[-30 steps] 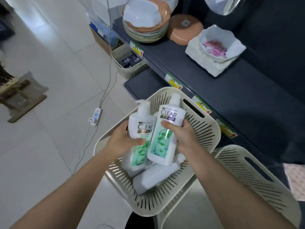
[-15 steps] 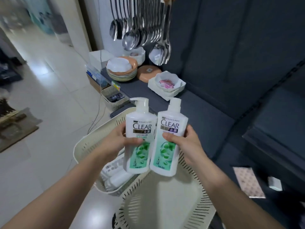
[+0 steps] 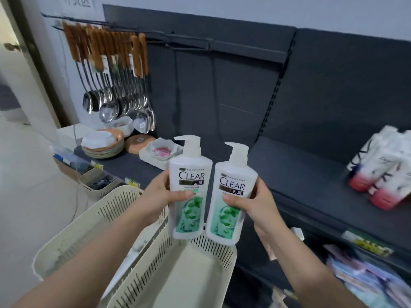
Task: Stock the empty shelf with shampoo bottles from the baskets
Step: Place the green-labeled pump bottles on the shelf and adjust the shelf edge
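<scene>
Since a moment ago, the left shampoo bottle (image 3: pixel 190 178) and the right shampoo bottle (image 3: pixel 232 185) had gone up higher, closer to the dark shelf (image 3: pixel 300 174). Below them sat the near basket (image 3: pixel 191 276), with the far basket (image 3: pixel 73 234) just beside it. Both bottles stood upright, side by side, above the near basket's back rim. The left hand (image 3: pixel 159 193) gripped the left one. The right hand (image 3: pixel 255 205) gripped the right one.
</scene>
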### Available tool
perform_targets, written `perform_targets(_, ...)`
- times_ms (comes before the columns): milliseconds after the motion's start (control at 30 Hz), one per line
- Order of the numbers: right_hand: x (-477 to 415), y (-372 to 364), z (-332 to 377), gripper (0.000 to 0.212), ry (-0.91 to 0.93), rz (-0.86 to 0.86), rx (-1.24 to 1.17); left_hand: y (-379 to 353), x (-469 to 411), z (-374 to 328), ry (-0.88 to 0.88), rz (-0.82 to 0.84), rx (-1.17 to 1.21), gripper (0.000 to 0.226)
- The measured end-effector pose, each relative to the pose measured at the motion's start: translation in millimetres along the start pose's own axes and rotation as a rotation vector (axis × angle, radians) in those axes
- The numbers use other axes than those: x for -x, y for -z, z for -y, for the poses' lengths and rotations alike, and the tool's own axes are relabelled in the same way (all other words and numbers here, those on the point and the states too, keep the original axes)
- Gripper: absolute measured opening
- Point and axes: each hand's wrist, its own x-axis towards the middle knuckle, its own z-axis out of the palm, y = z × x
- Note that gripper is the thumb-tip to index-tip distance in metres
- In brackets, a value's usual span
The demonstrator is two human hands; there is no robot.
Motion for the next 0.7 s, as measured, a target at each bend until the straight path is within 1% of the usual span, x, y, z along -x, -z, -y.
perform_targets(100, 15.7, 25.8, 12.1, 0.069, 0.060, -0.078, 0.023, -25.6, -11.2, -13.4, -0.040, 0.089, -0.011, 0.061)
perform_targets(233, 34.2, 63.5, 24.4, 0.071, 0.114, -0.195, 0.067, -62.8, -24.0, -26.4, -0.083, 0.192, 0.005, 0.052)
perform_targets(333, 46.1, 94.5, 33.5, 0.070, 0.150, -0.269, 0.081, -94.0, -35.3, -31.5, -0.099, 0.258, 0.002, 0.054)
perform_targets(433, 53.0, 126.1, 42.3, 0.068, 0.179, -0.321, 0.082, -127.2, -48.6, -34.8, -0.110, 0.296, -0.002, 0.052)
perform_targets(500, 54.4, 148.7, 46.8, 0.068, 0.194, -0.344, 0.085, -150.3, -58.4, -35.9, -0.118, 0.320, -0.012, 0.055)
perform_targets(700, 38.6, 215.5, 63.0, 0.064, 0.216, -0.338, 0.115, -217.0, -92.3, -42.6, -0.140, 0.310, -0.026, 0.066)
